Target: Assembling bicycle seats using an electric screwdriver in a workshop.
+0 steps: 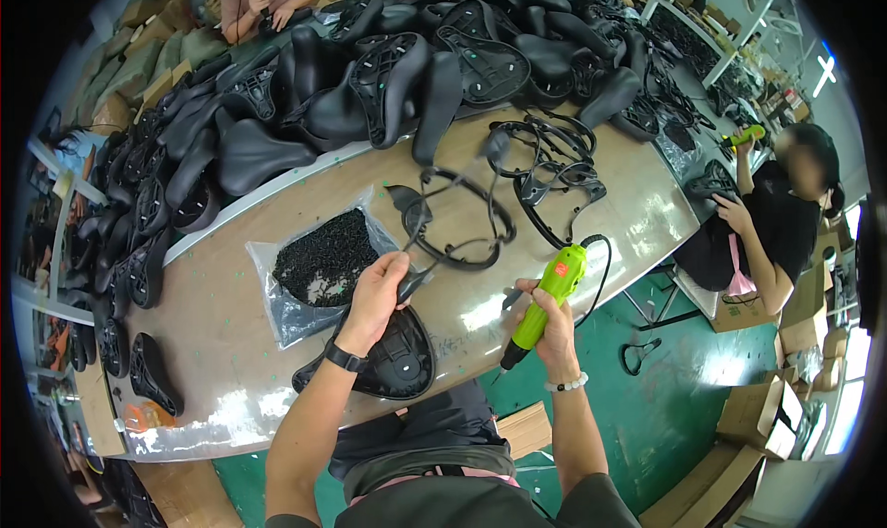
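Note:
My left hand (377, 297) holds a black curved metal frame (462, 216) by its near end, lifted above the table. Under that hand lies an upturned black bicycle saddle (393, 357) at the table's near edge. My right hand (547, 323) grips a lime-green electric screwdriver (545, 299), its bit pointing down past the table edge. A black cord runs from the tool's top.
A clear bag of small black screws (323, 258) lies left of my left hand. A big heap of black saddles (370, 75) covers the far table (231, 343). More frames (554, 172) lie right. A person (776, 214) at right holds another green tool. Cardboard boxes (767, 417) sit on the green floor.

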### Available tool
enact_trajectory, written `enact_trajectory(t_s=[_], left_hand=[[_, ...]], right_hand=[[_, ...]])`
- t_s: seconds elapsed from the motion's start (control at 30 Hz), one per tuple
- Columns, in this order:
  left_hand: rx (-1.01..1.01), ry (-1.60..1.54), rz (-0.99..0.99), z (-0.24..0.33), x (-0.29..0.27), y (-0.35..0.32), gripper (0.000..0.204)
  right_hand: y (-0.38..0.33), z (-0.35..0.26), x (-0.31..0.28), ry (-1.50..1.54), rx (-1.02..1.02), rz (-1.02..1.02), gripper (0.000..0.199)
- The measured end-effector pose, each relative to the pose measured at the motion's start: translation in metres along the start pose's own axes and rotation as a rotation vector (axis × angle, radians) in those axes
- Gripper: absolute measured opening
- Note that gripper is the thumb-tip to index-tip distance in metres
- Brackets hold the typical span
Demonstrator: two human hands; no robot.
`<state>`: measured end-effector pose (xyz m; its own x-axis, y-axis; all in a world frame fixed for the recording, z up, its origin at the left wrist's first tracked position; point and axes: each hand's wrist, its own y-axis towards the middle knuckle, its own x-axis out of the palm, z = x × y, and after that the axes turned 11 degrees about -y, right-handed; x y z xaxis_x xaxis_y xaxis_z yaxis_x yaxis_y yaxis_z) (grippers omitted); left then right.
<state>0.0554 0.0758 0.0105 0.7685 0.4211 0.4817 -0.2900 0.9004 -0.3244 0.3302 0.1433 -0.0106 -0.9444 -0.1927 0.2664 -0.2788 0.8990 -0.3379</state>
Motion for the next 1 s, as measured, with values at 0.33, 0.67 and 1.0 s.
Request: enact_trajectory(t_s=[0.33, 0.67, 1.0], left_hand=[[0.237, -0.196, 0.002, 0.060, 0.009, 0.004, 0.030], [-0.098, 0.543, 0.054, 0.042, -0.115, -0.130, 0.031], [0.079, 0.707, 0.064, 0.033, -0.132, -0.145, 0.030]], right_hand=[[-0.004, 0.015, 0.013, 0.057, 0.034, -0.095, 0.031], [-0.034, 0.004, 0.025, -0.118, 0.102, -0.252, 0.041], [-0.040, 0.024, 0.083, -0.419, 0.126, -0.310, 0.028]])
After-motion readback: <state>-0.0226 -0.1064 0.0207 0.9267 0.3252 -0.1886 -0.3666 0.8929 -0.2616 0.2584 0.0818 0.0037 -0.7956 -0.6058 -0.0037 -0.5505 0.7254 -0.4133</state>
